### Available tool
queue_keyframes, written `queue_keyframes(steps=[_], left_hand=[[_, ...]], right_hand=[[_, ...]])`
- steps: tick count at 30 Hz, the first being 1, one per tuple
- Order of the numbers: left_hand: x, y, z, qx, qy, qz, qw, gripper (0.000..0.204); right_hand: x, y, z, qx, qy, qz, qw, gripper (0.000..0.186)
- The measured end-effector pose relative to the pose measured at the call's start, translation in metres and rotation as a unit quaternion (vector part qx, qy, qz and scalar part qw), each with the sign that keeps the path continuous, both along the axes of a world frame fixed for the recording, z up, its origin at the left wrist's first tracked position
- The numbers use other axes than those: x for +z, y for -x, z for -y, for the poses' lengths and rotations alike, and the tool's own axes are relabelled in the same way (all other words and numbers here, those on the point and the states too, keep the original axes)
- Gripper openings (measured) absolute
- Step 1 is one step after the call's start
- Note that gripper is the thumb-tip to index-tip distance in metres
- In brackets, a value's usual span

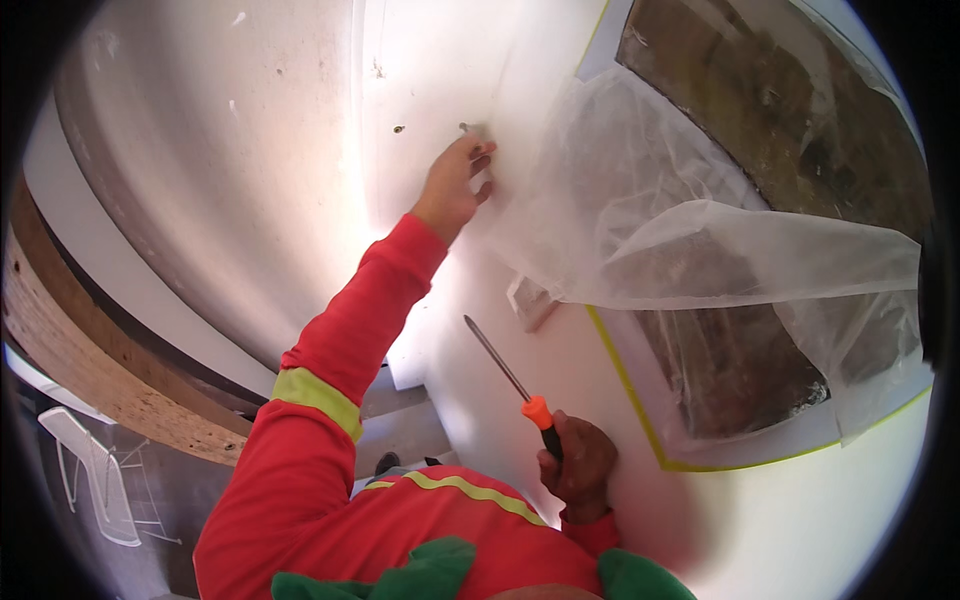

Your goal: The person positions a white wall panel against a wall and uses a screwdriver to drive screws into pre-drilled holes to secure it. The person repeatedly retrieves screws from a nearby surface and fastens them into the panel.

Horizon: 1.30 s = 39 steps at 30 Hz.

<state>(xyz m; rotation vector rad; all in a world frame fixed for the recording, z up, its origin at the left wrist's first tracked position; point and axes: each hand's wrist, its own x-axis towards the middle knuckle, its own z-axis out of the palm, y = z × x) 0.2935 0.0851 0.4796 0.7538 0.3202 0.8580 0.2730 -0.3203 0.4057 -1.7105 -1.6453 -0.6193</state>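
Observation:
My left hand (455, 187) is raised to the white wall, its fingers loosely bent and apart, with nothing visible between them. Just beyond the fingers, a small dark fitting or hole (464, 127) shows in the wall; blur hides which. Another small brass-coloured hole or plug (398, 129) sits to its left. Lower down, my right hand (580, 462) is closed around the black and orange handle of a screwdriver (537, 408). Its metal shaft points up and to the left, apart from the left hand. A small whitish block or box (530, 303) is on the wall above the screwdriver.
Translucent plastic sheeting (700, 250) hangs at the right over a dark panel (790, 110) edged with yellow-green tape (640, 420). A curved pale surface (200, 150) and a wooden curved edge (120, 370) lie to the left. A white chair (95, 480) stands below at lower left.

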Motion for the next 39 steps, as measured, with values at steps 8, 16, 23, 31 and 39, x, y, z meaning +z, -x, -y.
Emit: queue_keyframes(steps=[8,16,23,31,39], left_hand=[[-0.003,0.015,0.028,-0.023,-0.034,-0.026,0.999,0.021],[-0.031,0.005,0.01,-0.017,-0.105,-0.035,0.994,0.025],[-0.065,0.06,0.061,0.066,-0.105,-0.051,0.991,0.026],[-0.22,0.236,0.232,0.015,-0.011,-0.237,0.971,0.026],[-0.184,0.222,0.274,-0.032,-0.199,-0.176,0.964,0.027]], right_hand=[[-0.005,0.003,0.013,-0.004,0.019,-0.001,1.0,0.047],[0.01,-0.003,0.008,0.048,0.0,-0.033,0.998,0.049],[0.01,-0.005,0.015,0.048,0.009,-0.066,0.997,0.047],[-0.076,0.03,0.004,0.224,0.059,-0.701,0.674,0.032],[-0.086,0.035,-0.037,0.221,0.127,-0.654,0.712,0.028]])
